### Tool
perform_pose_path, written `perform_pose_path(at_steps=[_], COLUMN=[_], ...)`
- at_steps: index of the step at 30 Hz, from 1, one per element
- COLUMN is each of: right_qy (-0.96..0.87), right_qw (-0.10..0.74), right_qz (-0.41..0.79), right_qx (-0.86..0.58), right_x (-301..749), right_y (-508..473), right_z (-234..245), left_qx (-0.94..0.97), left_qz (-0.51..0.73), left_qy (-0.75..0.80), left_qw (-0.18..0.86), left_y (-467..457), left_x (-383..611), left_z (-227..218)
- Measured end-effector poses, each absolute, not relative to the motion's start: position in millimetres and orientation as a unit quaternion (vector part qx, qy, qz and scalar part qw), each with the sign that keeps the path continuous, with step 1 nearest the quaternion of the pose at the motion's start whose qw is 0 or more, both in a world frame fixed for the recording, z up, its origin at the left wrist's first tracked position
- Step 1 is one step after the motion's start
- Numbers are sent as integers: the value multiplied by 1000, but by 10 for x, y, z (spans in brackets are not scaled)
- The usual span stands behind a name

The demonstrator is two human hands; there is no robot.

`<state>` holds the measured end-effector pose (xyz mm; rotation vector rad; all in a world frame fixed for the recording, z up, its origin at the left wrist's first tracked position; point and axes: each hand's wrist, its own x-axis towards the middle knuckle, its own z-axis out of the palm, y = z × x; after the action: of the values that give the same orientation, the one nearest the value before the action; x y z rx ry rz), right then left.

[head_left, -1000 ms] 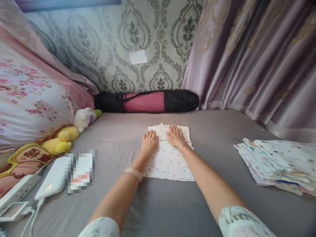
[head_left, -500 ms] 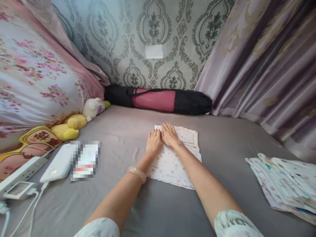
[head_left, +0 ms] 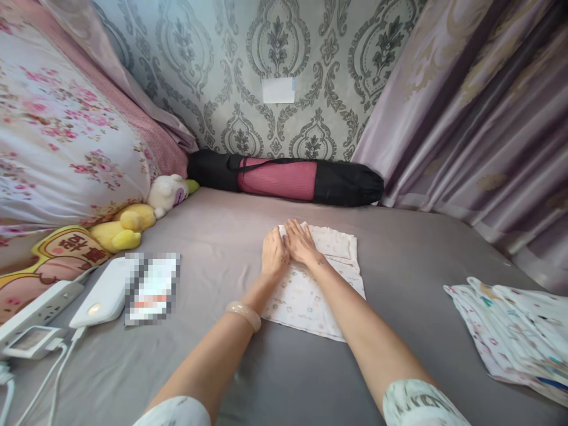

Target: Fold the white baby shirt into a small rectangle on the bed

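Power strip [head_left: 42, 313] and white device [head_left: 104, 294] set down toward left edge of grey sheet [head_left: 399, 260]; yellow plush toy [head_left: 128, 228] placed farther along. Black-and-pink bag [head_left: 279, 179] laid along far edge. Far-left corner of patterned cloth [head_left: 310, 302], spread mid-sheet, covered by left hand [head_left: 275, 251], fingers curled; whether fabric is gripped cannot be told. Right hand [head_left: 300, 241] rested flat just beside, fingers extended, nothing grasped. Folded cloths [head_left: 510, 331] stacked toward right edge.
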<state>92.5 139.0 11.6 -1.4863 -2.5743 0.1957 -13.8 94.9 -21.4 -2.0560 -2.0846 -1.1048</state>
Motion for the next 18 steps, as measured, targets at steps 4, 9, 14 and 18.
perform_pose_path(at_steps=[4, 9, 14, 18], right_qy=[-878, -873, -823, -814], right_qw=[35, 76, 178, 170], right_qz=[84, 134, 201, 110], right_qx=[-471, -462, -501, -544], right_x=[842, 860, 1062, 1249], right_y=[1371, 1439, 1521, 1510], right_z=[56, 4, 121, 133], left_qx=[-654, -694, -694, -734], left_qz=[-371, -323, -294, -223], left_qy=[-659, -643, -657, -642], left_qw=[18, 11, -5, 8], left_y=[923, 869, 840, 843], left_x=[-117, -75, -58, -37], left_z=[-182, -102, -64, -71])
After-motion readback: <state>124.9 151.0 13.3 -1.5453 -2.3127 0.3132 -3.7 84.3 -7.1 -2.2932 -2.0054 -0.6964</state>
